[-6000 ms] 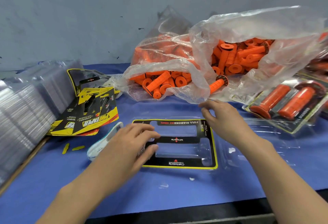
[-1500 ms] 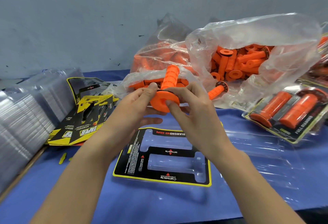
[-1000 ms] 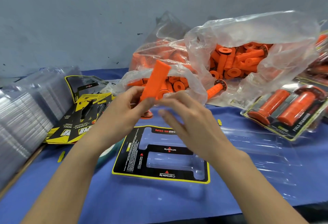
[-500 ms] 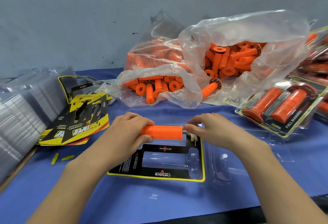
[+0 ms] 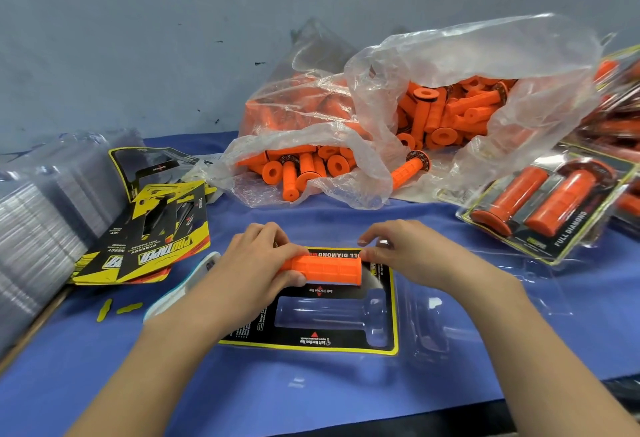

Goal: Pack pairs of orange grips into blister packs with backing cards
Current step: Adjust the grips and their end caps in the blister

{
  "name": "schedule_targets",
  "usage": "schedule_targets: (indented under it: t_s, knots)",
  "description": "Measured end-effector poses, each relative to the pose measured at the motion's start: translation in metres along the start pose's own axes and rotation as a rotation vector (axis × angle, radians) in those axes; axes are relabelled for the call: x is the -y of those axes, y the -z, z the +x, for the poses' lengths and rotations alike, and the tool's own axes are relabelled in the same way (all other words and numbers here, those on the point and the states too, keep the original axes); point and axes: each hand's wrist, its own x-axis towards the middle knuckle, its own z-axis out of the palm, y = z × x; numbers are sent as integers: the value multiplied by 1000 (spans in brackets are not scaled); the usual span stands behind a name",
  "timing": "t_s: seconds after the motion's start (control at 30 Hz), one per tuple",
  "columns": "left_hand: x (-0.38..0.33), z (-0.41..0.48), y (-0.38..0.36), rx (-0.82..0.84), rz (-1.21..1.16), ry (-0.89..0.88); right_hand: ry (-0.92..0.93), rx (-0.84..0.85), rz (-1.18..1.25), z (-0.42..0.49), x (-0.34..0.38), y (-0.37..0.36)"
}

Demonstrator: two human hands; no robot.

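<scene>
An orange grip lies sideways over the far pocket of an open clear blister pack with a black-and-yellow backing card. My left hand holds the grip's left end, fingers curled round it. My right hand pinches the grip's right end at the pack's far edge; the grip's flange is hidden by the fingers. The near pocket holds nothing. The pack's clear lid half lies open to the right.
Clear bags of loose orange grips sit at the back. Finished packs lie at the right. Backing cards and stacked clear blisters are at the left. A white-blue object lies by my left wrist.
Both hands brought the grip down from in front of the bag, turned it sideways and lowered it onto the far pocket. Six seconds ago the hands were only on the card.
</scene>
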Motion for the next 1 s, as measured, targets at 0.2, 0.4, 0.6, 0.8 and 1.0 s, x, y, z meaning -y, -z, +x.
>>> schedule_targets:
  t_s: [0.2, 0.4, 0.6, 0.8, 1.0]
  knots:
    - [-2, 1, -2, 34, -11, 21, 11, -10, -11, 1, 0, 0]
    - [-3, 1, -1, 25, -65, 5, 15, -9, -16, 0, -1, -1]
    - [-12, 2, -2, 0, -142, -80, 14, -10, -14, 0, 0, 0]
    - [-16, 3, -5, 1, -103, -110, 12, -14, -7, -1, 0, 1]
    - [-13, 4, -4, 25, -98, -98, 22, -13, -11, -1, 2, 1]
